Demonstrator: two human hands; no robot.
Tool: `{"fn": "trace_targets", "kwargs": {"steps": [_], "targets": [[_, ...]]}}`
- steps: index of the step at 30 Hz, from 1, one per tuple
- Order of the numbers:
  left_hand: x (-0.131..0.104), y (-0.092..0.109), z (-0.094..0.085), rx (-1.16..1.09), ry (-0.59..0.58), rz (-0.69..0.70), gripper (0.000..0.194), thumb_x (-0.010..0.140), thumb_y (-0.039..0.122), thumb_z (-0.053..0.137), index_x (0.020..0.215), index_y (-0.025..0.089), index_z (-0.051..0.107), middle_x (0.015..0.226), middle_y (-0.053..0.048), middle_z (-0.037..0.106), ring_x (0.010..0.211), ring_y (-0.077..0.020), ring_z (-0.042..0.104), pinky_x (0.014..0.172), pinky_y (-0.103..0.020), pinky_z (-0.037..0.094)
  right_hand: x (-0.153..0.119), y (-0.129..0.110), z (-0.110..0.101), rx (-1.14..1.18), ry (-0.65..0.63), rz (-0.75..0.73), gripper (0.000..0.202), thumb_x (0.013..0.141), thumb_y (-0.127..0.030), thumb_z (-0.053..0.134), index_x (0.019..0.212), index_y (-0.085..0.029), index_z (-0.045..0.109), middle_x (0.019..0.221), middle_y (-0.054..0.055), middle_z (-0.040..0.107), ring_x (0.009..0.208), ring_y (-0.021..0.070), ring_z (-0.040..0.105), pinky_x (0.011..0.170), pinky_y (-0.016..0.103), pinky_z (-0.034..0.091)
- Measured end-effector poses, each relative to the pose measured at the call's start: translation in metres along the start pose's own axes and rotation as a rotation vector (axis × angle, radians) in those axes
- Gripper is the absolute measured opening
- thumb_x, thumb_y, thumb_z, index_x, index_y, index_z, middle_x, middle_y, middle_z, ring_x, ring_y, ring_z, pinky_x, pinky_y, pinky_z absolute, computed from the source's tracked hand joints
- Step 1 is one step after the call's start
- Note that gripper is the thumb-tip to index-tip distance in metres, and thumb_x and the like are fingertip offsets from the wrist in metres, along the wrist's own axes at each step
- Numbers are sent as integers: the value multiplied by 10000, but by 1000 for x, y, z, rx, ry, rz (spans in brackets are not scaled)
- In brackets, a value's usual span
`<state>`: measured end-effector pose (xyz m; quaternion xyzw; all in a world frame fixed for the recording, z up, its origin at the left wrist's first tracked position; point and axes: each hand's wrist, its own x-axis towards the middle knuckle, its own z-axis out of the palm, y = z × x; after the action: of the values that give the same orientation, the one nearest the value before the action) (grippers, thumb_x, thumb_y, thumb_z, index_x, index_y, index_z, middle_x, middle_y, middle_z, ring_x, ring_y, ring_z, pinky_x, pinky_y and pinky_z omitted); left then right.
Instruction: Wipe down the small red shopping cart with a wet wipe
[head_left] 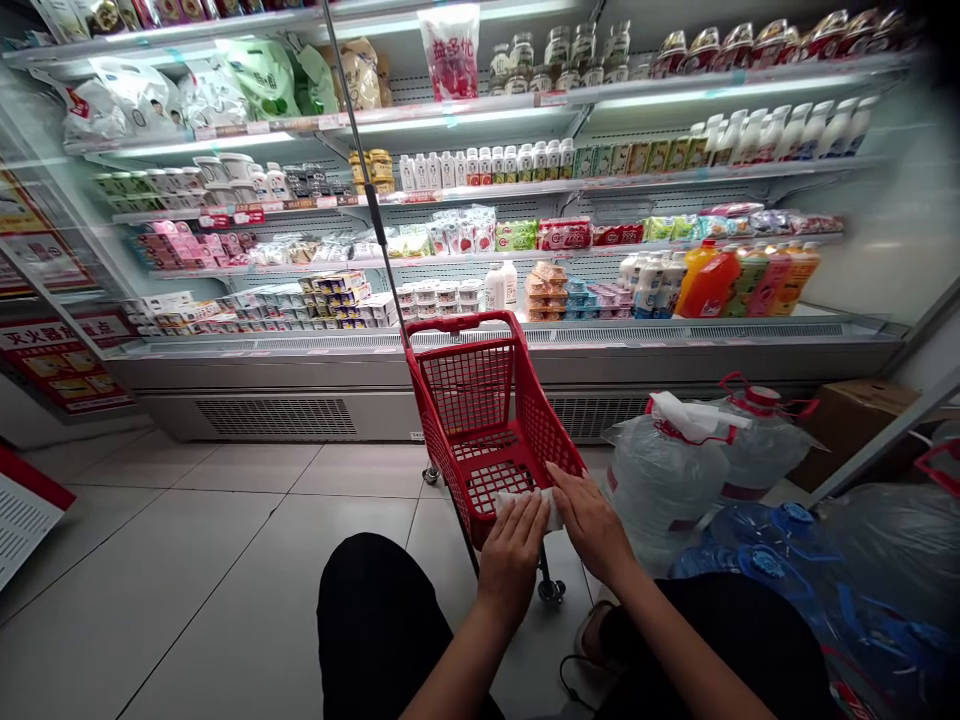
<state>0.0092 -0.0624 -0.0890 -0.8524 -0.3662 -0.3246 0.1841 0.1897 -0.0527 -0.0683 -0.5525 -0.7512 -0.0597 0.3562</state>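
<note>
Pale floor tiles (225,560) fill the near ground, open from nine to eleven o'clock; at two to three, large bottles crowd the space. Two black-clad knees flank the hands, with part of one shoe (589,640) showing between them. Straight ahead at twelve, the left hand (514,540) lies flat, fingers together, over a white cloth (555,515) at the near end of a red cart (465,375). The right hand (589,520) is also flat, its fingers close together by the cloth and the cart's two-o'clock side. Both palms and most of the cloth are hidden, as is the near rim beneath. One dark pole (371,200) rises from the cart's eleven-o'clock corner; two casters show. Two clear bagged bottles (664,480) with red handles stand near the cart; blue ones (772,560) behind the right knee overlap too much to count. Farther off, one refrigerated case (285,372) spans ten to two o'clock, holding two white jugs (501,287) and about five bright drink bottles (709,282); most labels are too small to read.
</note>
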Motion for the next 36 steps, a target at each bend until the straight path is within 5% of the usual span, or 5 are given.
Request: {"fn": "trace_targets", "kwargs": {"steps": [7,19,23,29,36], "targets": [[3,-16,-8,20,-50,129,486,1072,156,403,1553,175,465,1553,-81,550,1457,-201,505,1211,-411,464,-22,-9,2,-49,-70,-165,683,1101,-413,347,1689,-252,39,1693,85,340,1549,236,351,1282,518,259],[6,-116,-40,28,-94,234,554,1052,60,372,1578,229,416,1551,-45,559,1481,-147,465,1271,-403,372,-30,23,2,-131,-27,-101,781,1076,-531,375,1689,-228,-3,1670,97,387,1513,266,416,1281,524,246],[19,-122,-23,-7,-45,74,525,1050,77,370,1538,240,476,1517,-54,596,1457,-167,503,1245,-450,415,-22,11,-5,-128,23,-87,712,1081,-500,403,1684,-233,134,1588,97,514,1432,269,521,1289,537,233],[16,-84,-5,-11,18,13,480,1040,91,409,1491,205,526,1496,-66,615,1445,-188,521,1242,-459,418,-6,-35,3,-13,8,-135,340,1052,-448,527,1290,-251,669,1208,55,755,1255,262,639,1259,526,314],[26,-94,-8,1,-50,71,508,1040,102,400,1526,225,483,1523,-46,592,1448,-170,515,1278,-451,353,-5,-36,20,94,-16,-103,308,1098,-346,424,1170,-276,716,1036,30,781,999,201,720,1225,527,362]]}}
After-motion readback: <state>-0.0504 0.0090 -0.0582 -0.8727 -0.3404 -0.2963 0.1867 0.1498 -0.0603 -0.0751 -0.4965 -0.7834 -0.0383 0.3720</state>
